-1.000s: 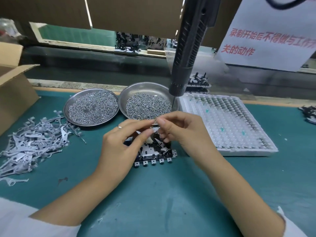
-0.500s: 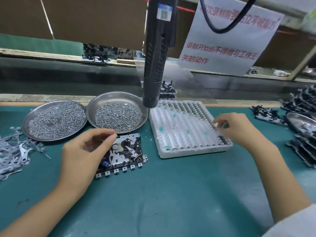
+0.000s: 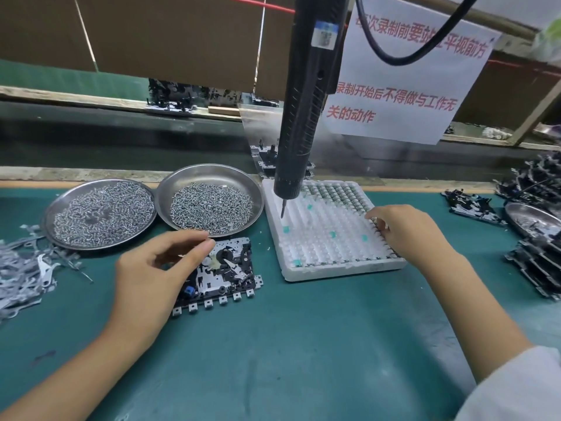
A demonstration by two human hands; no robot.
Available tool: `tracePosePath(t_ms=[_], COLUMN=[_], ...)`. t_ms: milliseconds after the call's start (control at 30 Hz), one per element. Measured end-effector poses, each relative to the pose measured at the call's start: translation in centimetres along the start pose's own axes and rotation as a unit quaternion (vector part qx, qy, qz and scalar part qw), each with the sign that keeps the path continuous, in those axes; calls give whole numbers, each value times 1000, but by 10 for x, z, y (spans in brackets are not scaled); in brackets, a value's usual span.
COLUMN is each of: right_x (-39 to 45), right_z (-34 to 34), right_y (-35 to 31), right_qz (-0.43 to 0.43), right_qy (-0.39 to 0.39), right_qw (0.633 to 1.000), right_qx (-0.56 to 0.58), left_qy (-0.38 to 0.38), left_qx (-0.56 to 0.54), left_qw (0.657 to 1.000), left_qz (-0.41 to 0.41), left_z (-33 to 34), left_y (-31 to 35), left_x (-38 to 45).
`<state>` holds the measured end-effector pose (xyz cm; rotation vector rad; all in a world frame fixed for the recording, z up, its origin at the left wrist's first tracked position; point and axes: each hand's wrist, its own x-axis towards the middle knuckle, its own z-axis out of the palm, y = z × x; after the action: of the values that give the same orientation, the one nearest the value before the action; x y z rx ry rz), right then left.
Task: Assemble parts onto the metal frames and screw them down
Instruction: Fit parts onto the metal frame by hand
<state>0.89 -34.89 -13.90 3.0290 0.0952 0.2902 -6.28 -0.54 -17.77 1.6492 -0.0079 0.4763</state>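
Your left hand [image 3: 151,278], lower left of centre: fingers curled, thumb and forefinger tips close together above the upper left corner of the metal frame [image 3: 221,275]; whether they pinch a small part cannot be told.

Your right hand [image 3: 406,232], right of centre: fingers bent down onto the right edge of the white foam tray [image 3: 328,235], tips among the small parts in its cells; whether one is grasped cannot be told.

Metal frame: flat on the green mat [image 3: 273,344] at frame centre, just below the right-hand dish, a row of square tabs along its near edge, partly hidden by your left hand.

Two steel dishes of screws, upper left of centre: left dish [image 3: 100,212] and right dish [image 3: 209,202], rims touching.

Electric screwdriver [image 3: 306,101]: hangs from the top of the frame, bit over the tray's upper left corner.

Loose stamped metal pieces [image 3: 24,271]: heaped at the left edge.

Stacked assemblies [image 3: 534,238]: at the right edge.
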Motion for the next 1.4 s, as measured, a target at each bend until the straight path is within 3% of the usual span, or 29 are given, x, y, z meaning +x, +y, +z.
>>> tracePosePath(t_ms=[367,467,533,633,800,933,1033,1400], right_x=[-3,-13,-28,-39,-34,-42,-43,-45], right_z=[-15,-32,-46,-51,-29,-13,-9,-8], right_y=[-13,-37,-73,-133,-187,-190,-188,-187], right_qz=[-1,-16,-57,-86,-51,-17,12,-39], right_qy=[-25,-1,4,-35,-86,-99,-81,-87], right_qw=[998,993,948,844,728,672,659,660], right_qx=[-58,115,313,529,678,734,747,746], left_qy=[-14,-23,-25,-26,-55,-79,-83,-106], left_qx=[-23,-23,-17,-12,-5,-13,-22,-12], left_qw=[1000,999,1000,1000,998,996,996,993], left_qz=[-5,-3,2,5,34,44,27,41], left_z=[0,0,-1,0,-1,-1,0,1], left_y=[0,-1,-1,-2,-2,-3,-5,-4], left_x=[-1,0,0,1,1,0,0,0])
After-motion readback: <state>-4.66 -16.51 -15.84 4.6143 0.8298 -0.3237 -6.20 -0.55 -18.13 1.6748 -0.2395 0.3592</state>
